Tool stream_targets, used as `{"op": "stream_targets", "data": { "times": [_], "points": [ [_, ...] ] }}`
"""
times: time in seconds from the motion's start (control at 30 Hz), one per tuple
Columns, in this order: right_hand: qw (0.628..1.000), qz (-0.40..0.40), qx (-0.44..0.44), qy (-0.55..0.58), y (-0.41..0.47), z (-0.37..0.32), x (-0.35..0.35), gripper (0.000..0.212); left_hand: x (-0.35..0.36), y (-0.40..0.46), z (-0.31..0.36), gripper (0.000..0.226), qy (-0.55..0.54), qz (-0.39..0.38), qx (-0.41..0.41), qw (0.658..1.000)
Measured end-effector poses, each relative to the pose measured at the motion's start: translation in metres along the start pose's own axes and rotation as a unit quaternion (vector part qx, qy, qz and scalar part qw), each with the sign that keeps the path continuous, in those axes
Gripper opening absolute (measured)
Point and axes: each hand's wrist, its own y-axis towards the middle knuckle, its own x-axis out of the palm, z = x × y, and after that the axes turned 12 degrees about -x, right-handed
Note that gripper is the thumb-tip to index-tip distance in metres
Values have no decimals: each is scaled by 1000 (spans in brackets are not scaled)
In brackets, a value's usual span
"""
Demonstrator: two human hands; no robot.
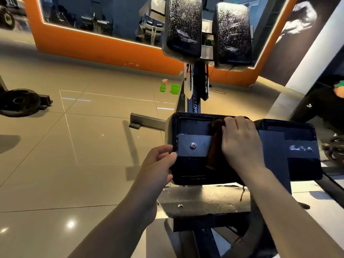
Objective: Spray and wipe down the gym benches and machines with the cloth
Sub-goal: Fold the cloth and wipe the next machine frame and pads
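My left grip (160, 162) curls round the near left edge of a black pad (193, 166), thumb on its face and fingers tucked behind, which I judge steadies the pad so it will not swing under the wiping. My right grip (240, 144) lies on the pad to the right of the left one, fingers bent over the top edge and pressing a dark reddish-brown cloth (214, 144) flat against it; the cloth hangs down from under that palm, and a loose thread trails below the pad's lower edge.

Between my two grips a metal plate (193, 146) with one bolt is fixed to the pad, so this looks like the pad's back or underside, turned toward me for cleaning. A second plate (297, 148), beyond my right grip, carries a pale smear whose nature I cannot tell. Under both grips a dark steel foot plate (202, 202) bears the machine.

Past the grips rises the post (195, 101), with white lettering of which only "TOR" can be made out; the rest is cut off. Above it hang two black pads (183, 27), speckled with what I take for spray droplets.

Farther left on the tiled floor (93, 136) stand the green spray bottle (163, 86) and a green cup (175, 89), set aside, well apart from my grips, presumably because spraying here is done. A weight plate (18, 102) lies far left. An orange-framed mirror (89, 17) closes the scene.
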Motion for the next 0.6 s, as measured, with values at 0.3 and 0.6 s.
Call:
{"op": "stream_targets", "data": {
  "times": [0.3,0.6],
  "points": [
    [991,86,-53,83,7,-106,17,20,-3,-6,1,21,11,-11,-11,1000],
    [997,51,-36,47,-23,-15,9,34,-12,-15,2,16,51,-34,9,998]
  ]
}}
